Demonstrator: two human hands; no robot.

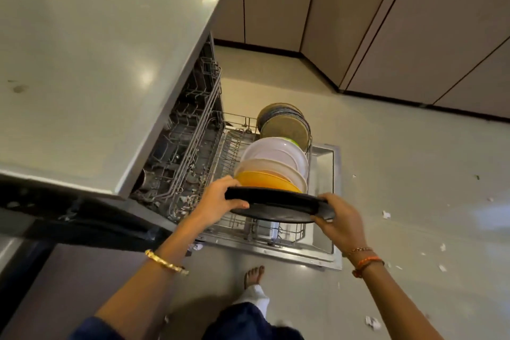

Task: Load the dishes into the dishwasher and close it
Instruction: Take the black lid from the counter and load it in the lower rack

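Black plate [278, 205]: we hold it edge-up and slightly tilted over the near end of the lower rack [262, 232], just in front of the orange plate [265, 181].
Left hand [218, 199]: our fingers curl over the plate's left rim, thumb on the near face — a firm grip.
Right hand [338, 217]: our fingers wrap the right rim from behind, thumb at the front edge.
Plates in the rack: we see the orange plate, then two white plates [276, 154], a sliver of green, and dark brown plates [285, 124] at the far end — all standing on edge in one row.
Lower rack: pulled out over the open dishwasher door [323, 201].
Upper rack [190, 130]: partly out under the countertop [91, 69]; what it carries we cannot tell.
Wrists: we wear a gold bangle [167, 263] on the left, orange threads [364, 262] on the right.
Floor [414, 174]: pale, with white scraps [386, 214] scattered to the right; a bare foot [254, 276] stands near the door.
Cabinets [386, 22]: beige fronts line the far side.
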